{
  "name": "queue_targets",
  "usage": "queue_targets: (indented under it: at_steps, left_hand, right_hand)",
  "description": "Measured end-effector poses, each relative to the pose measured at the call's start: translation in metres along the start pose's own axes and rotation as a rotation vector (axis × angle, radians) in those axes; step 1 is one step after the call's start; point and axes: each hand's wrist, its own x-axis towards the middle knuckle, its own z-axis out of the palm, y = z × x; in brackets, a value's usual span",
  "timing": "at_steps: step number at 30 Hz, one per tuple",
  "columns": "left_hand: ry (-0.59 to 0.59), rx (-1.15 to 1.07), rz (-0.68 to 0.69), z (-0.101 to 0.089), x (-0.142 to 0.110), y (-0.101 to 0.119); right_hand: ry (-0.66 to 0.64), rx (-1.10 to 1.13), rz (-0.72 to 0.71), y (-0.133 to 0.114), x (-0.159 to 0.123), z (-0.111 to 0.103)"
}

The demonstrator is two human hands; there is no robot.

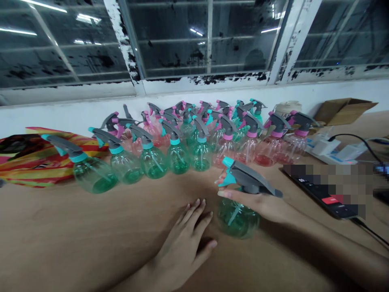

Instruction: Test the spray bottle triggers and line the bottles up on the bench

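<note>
My right hand (258, 202) is wrapped round the neck of a green spray bottle (238, 219) with a grey and teal trigger head (246, 178). The bottle stands on the wooden table (75, 239) right in front of me. My left hand (187, 239) lies flat on the table just left of that bottle, fingers stretched out, holding nothing. Behind stand rows of several more spray bottles: green ones (152, 160) to the left and middle, pink ones (264, 152) to the right.
A striped red and yellow bag (27, 162) lies at the far left. A phone (328, 196) with a cable lies at the right, beside white chargers (322, 146). An open cardboard box (343, 109) sits at the back right under the windows.
</note>
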Motion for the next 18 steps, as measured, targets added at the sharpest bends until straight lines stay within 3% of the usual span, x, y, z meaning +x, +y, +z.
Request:
queue_targets:
  at_steps: [4,11,18]
  left_hand:
    - [-0.014,0.002,0.022,0.000,0.001,-0.002]
    - [-0.015,-0.018,0.000,-0.005,0.014,-0.017]
    - [0.009,0.039,-0.056,-0.003,0.026,-0.041]
  right_hand:
    - [0.044,-0.017,-0.058,0.002,0.006,0.005]
    - [-0.134,0.079,-0.097,0.006,0.023,0.007]
    - [-0.180,0.027,-0.163,0.012,0.038,0.009]
